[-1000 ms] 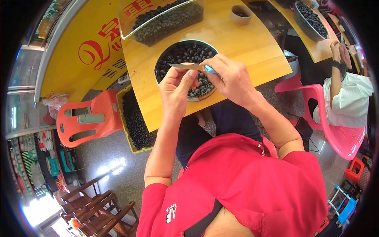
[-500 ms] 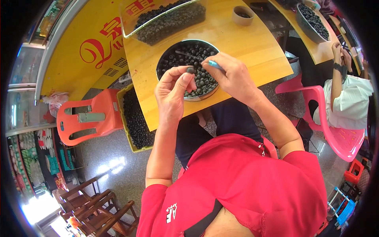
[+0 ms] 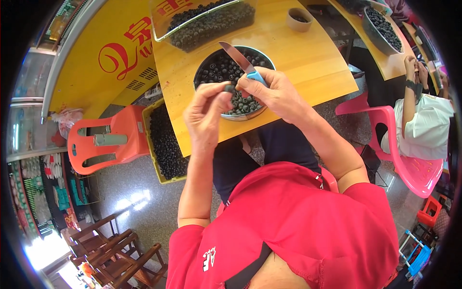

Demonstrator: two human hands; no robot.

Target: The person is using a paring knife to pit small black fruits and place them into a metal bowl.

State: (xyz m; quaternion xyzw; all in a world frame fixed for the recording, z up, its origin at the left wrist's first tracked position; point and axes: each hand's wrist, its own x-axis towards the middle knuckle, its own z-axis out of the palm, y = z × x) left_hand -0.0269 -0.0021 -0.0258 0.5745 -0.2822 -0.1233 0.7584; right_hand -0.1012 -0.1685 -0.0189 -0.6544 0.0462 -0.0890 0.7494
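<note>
My left hand pinches a small dark round piece between thumb and fingers, above a round metal-rimmed bowl. Many small black ring-like pieces fill the bowl; their exact kind cannot be made out. In my right hand is a knife with a blue handle, its blade slanting up to the left over the bowl. My right fingertips meet the piece held in the left hand. The bowl stands on a wooden table.
Behind the bowl sits a clear tub of black pieces, with a small round cup to its right. A yellow crate of them is left of the table, beside an orange chair. At right, a person works near a pink chair.
The knife has turned so its blade now shows, pointing up-left over the bowl. My right hand has come down and left to the piece in my left hand.
</note>
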